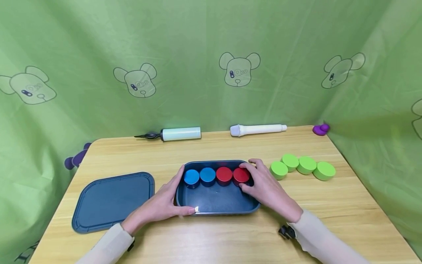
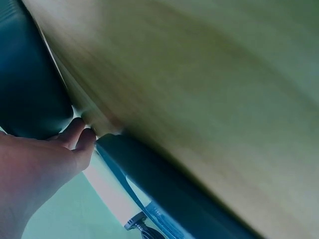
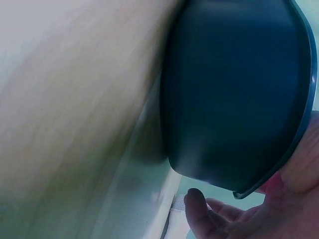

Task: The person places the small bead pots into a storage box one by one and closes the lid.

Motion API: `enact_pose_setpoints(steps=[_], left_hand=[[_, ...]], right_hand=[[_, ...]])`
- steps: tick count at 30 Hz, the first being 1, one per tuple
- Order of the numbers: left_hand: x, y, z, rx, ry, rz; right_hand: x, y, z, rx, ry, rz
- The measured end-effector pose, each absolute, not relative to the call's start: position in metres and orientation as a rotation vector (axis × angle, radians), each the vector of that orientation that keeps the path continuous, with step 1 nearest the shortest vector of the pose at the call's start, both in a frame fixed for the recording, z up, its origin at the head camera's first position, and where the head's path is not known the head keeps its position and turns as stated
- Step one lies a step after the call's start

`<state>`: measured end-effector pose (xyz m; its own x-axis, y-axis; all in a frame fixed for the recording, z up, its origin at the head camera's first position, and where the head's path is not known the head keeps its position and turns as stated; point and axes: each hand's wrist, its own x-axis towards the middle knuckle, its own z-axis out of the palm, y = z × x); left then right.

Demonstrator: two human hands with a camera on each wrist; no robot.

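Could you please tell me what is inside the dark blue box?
In the box stand two blue cylinders and two red cylinders, lined up along its far side. The right hand partly covers the rightmost red cylinder, and what lies beneath all four is hidden.

Tray's near half (image 1: 217,201) is free, 4 discs (image 1: 224,174) behind.

Off-white sleeves (image 1: 324,238), softly creased, reach both wrists, leaving the left hand (image 1: 165,200) and right hand (image 1: 263,183) bare. A small, knobbly black fitting (image 1: 287,232) sits by the right sleeve's edge; a dark sliver (image 1: 131,245) by the left may be its twin, though too little shows.
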<state>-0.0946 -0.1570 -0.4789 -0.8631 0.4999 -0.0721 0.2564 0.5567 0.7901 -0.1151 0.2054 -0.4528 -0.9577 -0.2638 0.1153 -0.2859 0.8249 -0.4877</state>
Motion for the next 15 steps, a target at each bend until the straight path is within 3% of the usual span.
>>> enact_pose_setpoints(steps=[15], left_hand=[[-0.0949, -0.1560, -0.4783, 0.630, 2.504, 1.209]], right_hand=[[-0.1152, 0.2074, -0.4527, 0.460, -2.866, 0.912]])
